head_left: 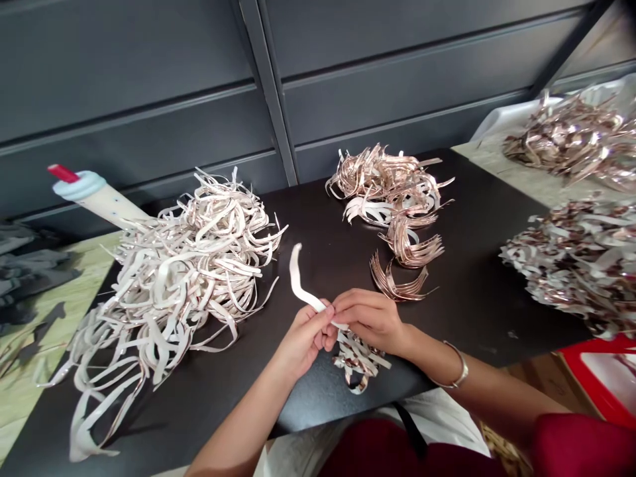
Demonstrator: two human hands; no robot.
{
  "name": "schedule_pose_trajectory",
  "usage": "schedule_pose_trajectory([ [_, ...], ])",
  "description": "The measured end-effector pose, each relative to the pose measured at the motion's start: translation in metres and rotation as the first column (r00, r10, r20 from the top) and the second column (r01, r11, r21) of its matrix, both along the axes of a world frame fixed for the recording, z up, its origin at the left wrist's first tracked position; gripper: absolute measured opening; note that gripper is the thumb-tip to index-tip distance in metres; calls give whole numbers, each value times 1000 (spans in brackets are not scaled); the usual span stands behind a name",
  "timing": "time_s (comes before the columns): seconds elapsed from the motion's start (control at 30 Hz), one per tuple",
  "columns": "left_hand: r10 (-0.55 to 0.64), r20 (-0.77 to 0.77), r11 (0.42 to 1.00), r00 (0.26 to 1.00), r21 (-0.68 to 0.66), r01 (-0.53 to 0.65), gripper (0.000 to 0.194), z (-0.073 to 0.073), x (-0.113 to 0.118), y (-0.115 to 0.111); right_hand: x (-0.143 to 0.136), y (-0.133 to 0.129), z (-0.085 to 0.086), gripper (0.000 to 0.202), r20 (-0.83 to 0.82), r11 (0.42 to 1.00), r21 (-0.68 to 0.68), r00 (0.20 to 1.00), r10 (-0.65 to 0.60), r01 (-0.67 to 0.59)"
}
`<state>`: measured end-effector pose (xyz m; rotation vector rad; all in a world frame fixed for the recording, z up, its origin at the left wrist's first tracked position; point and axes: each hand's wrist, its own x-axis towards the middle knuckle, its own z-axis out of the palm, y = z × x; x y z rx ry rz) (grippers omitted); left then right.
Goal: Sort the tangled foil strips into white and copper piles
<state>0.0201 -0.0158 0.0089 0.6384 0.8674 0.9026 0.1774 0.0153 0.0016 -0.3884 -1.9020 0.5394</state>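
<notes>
A white curved strip (298,281) is pinched between the fingertips of my left hand (309,334), its free end pointing up and away from me. My right hand (370,318) meets the left at the strip's lower part, fingers pressed together on it. Just below my right hand lies a small bunch of curly white and copper strips (356,361), partly hidden by the fingers. To the left spreads a big tangled heap of white strips (199,265). Beyond my right hand lie fanned copper strip bundles (410,245), with a larger copper pile (382,175) behind.
The black table (308,397) stands against dark grey panels (149,86). A pale cylinder with a red tip (99,195) leans behind the white heap. At right are a dense mass of cut strips (576,265), more shiny copper strips (571,136) and a red box (586,371).
</notes>
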Motion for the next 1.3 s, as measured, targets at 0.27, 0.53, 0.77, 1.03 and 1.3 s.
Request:
schedule_pose_trajectory([
  [0.27,300,-312,927,902,317,-199,32,2,-4,2,3,-1,4,12,84,941,-325,994,-65,89],
  [0.53,328,-493,895,806,436,-97,28,4,-6,0,4,1,4,10,188,955,-278,981,-50,102],
  [0.77,406,-603,845,686,533,-32,21,10,-6,-4,3,0,1,13,228,947,-290,971,-73,139],
  [1.03,381,-371,882,847,419,-214,20,2,1,-2,0,-4,1,15,201,884,-394,962,-184,251],
  [1.3,313,-611,883,727,470,15,13,14,-4,-3,-2,-3,4,15,201,834,-516,974,-103,194],
])
